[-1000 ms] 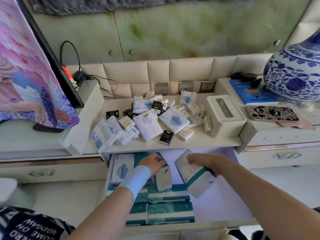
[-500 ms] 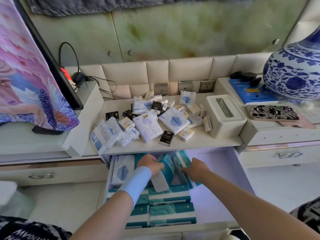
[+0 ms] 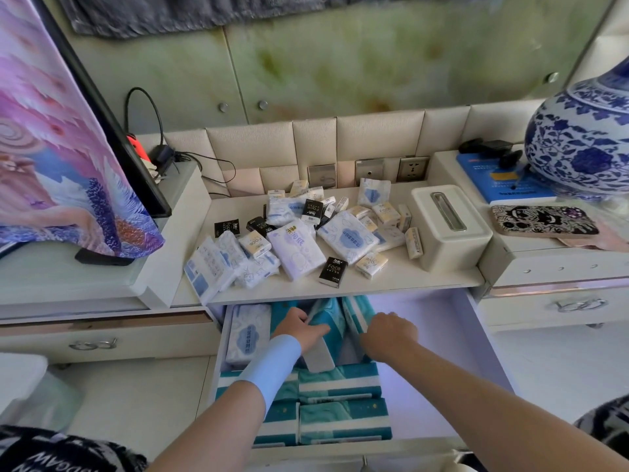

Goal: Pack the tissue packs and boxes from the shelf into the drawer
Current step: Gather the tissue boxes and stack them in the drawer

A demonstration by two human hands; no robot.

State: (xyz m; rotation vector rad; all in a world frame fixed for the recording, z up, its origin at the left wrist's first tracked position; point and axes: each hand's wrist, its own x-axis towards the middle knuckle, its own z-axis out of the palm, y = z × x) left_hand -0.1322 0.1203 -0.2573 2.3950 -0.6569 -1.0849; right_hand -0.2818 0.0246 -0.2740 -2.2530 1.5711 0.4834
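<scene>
Pale blue band (image 3: 276,364) on the left wrist; black clothing (image 3: 47,453) with white lettering.

**A:** Panel (a), head view. What do I have in the drawer (image 3: 459,369)?

**B:** On my feed, the left hand (image 3: 299,330) grips an upright teal pack (image 3: 326,316). The right hand (image 3: 388,335) rests on the neighbouring teal pack (image 3: 355,313), grip unclear. There are flat teal packs (image 3: 340,383) in front and a white pack (image 3: 246,335) along the left wall.

**A:** And the shelf (image 3: 425,279)?

**B:** I see loose tissue packs (image 3: 296,253), with a tissue box (image 3: 449,229) to their right.
</scene>
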